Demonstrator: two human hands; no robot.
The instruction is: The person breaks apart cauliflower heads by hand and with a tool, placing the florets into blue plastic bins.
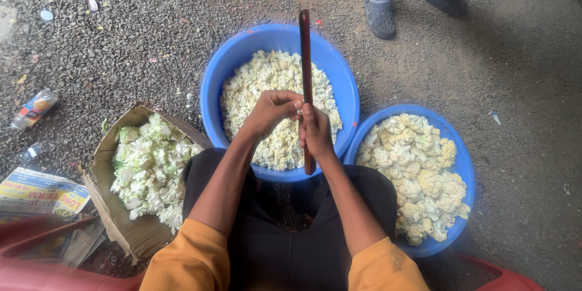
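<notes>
Overhead, 2 hands work at a long upright blade above a tub of cut cauliflower.

Both hands meet at the narrow dark-red blade (305, 79), which runs almost straight away from the person, its far tip over the rim of the round blue plastic tub (213, 85) and its near end at the tub's front edge. The right hand (316, 132) is closed around the blade's lower part, fingers wrapped tight. The left hand (270, 111) is curled with fingertips pinched together against the blade; what it pinches is too small to tell. The tub holds small, crumbly pale florets (267, 79). Just beside it on the right, a second blue tub (464, 163) holds bigger, knobbly cauliflower pieces (418, 176). To the left, a torn cardboard box (130, 236) holds leafy green-white trimmings (148, 167). Everything rests on coarse gravel (151, 24).
</notes>
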